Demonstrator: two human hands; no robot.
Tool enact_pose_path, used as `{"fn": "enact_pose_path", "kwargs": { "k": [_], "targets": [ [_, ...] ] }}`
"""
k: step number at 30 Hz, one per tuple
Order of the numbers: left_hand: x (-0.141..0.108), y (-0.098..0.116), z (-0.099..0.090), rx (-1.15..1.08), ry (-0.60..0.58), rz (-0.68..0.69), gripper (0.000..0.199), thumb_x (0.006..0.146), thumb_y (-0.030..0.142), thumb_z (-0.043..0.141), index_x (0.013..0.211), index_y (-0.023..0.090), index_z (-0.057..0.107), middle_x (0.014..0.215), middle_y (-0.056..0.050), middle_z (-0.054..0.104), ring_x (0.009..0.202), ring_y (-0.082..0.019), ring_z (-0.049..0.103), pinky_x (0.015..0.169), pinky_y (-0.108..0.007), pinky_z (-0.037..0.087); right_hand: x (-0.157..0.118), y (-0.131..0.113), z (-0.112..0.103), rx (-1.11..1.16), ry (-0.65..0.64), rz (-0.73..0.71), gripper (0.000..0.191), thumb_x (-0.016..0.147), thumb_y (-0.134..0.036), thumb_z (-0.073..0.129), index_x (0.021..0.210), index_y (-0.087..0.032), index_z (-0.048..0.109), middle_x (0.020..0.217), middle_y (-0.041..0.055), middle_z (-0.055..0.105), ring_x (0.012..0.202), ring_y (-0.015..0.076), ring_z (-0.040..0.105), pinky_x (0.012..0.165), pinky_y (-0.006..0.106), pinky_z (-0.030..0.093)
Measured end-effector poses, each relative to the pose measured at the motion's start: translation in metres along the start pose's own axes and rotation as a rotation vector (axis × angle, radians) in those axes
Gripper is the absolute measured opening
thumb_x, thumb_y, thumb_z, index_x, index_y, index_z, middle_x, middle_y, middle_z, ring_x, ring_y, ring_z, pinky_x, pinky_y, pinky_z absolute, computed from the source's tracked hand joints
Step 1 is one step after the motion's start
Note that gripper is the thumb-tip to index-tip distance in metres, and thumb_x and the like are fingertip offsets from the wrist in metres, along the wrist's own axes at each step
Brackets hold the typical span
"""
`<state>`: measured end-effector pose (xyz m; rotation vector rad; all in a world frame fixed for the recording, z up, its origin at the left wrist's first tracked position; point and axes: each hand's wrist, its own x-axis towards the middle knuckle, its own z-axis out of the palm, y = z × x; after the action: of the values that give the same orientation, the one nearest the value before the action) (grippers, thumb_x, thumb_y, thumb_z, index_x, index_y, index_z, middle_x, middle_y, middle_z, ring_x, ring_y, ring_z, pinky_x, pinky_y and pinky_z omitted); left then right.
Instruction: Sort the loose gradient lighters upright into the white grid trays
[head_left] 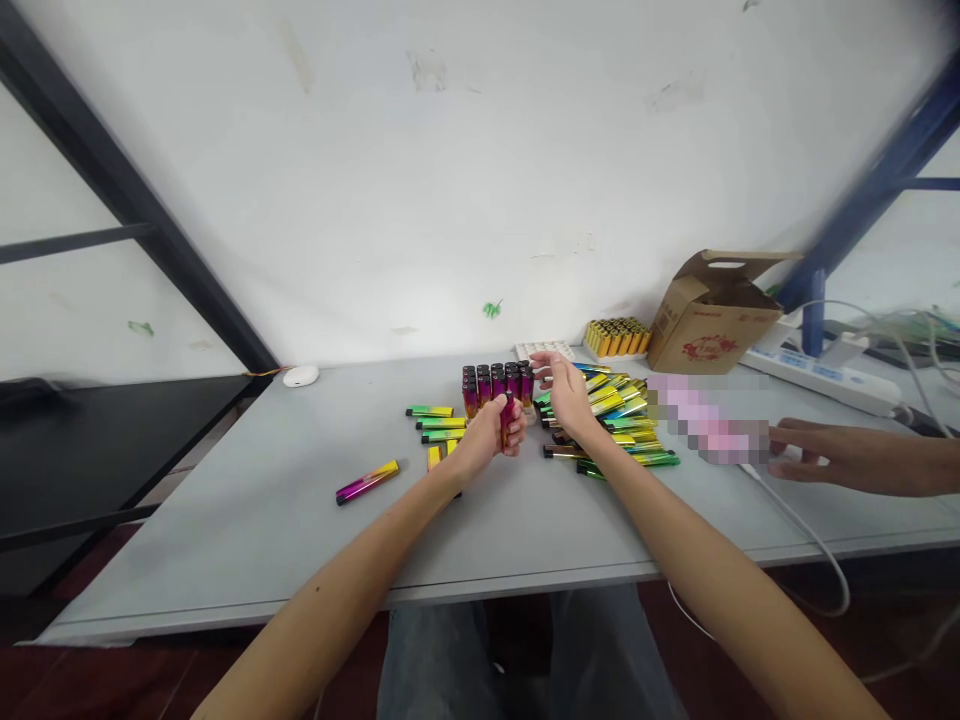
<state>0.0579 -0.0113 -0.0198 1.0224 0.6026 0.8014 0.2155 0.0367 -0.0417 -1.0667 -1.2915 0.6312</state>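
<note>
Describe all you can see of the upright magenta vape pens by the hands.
The vape pens stand on end, packed in tight rows on the grey table. Each is a glossy tube, black at the top, shading from magenta to gold. The left hand holds one more pen just in front; the right hand is open beside them.

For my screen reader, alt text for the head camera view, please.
On a grey table, the left hand holds a magenta vape beside an upright block of matching vapes; the right hand is above yellow-green vapes. A co-worker's hand reaches in at right.
</note>
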Motion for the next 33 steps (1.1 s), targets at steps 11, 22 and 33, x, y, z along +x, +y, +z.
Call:
{"fn": "enact_pose_path", "kwargs": {
  "k": [11, 22, 33],
  "targets": [
    [-0.001, 0.001, 0.000, 0.015, 0.036, -0.009, 0.028, 0.091, 0.039, 0.032, 0.073, 0.019, 0.038, 0.063, 0.004, 0.030, 0.048, -0.008, 0.032, 0.044, -0.017, 0.027, 0.001, 0.001, 0.000, -0.005, -0.025, 0.003, 0.049, 0.091, -0.056, 0.033, 0.098, -0.018, 0.064, 0.093, 0.0075, 0.064, 0.076, 0.0169, 0.058, 0.064, 0.029, 0.045],
    [-0.004, 0.005, 0.001, -0.080, -0.060, 0.046, 0.031, 0.090, 0.043, 0.030, 0.079, 0.018, 0.044, 0.065, 0.002, 0.039, 0.053, -0.011, 0.042, 0.051, -0.023, 0.039, 0.000, 0.003, 0.001, -0.044, -0.013, -0.015, 0.050, 0.091, -0.055, 0.031, 0.098, -0.018, 0.064, 0.095, 0.0080, 0.065, 0.078, 0.0182, 0.059, 0.066, 0.031, 0.046],
    [0.000, 0.004, -0.005, 0.166, 0.134, 0.342, 0.030, 0.083, 0.045, 0.059, 0.091, 0.018, 0.048, 0.074, 0.000, 0.057, 0.064, -0.012, 0.055, 0.064, -0.028, 0.048, -0.010, -0.036, -0.008, -0.023, -0.063, -0.281, 0.031, 0.090, -0.044, 0.045, 0.095, -0.022, 0.067, 0.090, 0.0055, 0.067, 0.083, 0.0187, 0.062, 0.079, 0.035, 0.050]
  ]
}}
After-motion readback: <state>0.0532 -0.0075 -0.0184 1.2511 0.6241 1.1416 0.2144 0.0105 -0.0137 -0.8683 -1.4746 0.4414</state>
